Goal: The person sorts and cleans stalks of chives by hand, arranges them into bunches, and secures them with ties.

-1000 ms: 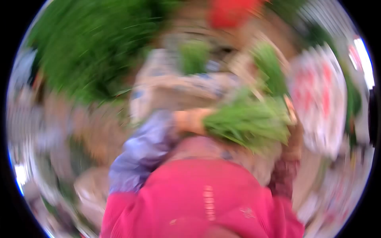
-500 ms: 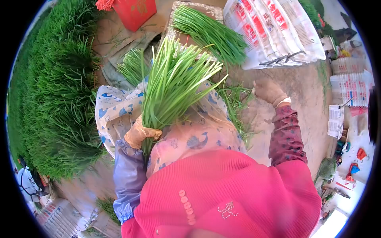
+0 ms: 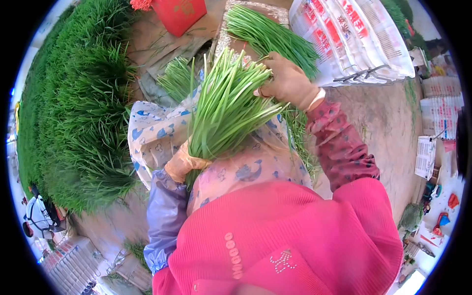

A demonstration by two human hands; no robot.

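Note:
My gloved left hand is wrapped round the lower part of a bunch of garlic chives, holding it over my lap with the pale ends fanned out away from me. At the right side of those pale ends is my gloved right hand, its fingers and thumb bent round some stalk tips. A patterned plastic apron covers my lap under the bunch. Beyond my right hand, a trimmed bundle of chives lies on a low worn board.
A long heap of chives stands to the left. A red container is at the far side, and white printed crates or packs stand at the far right. Another small bundle rests on a dark cloth. Loose leaves litter the floor.
My right hand has come from over the floor at the right, up and left to the pale ends of the bunch. My left hand keeps its hold. The view has shifted slightly.

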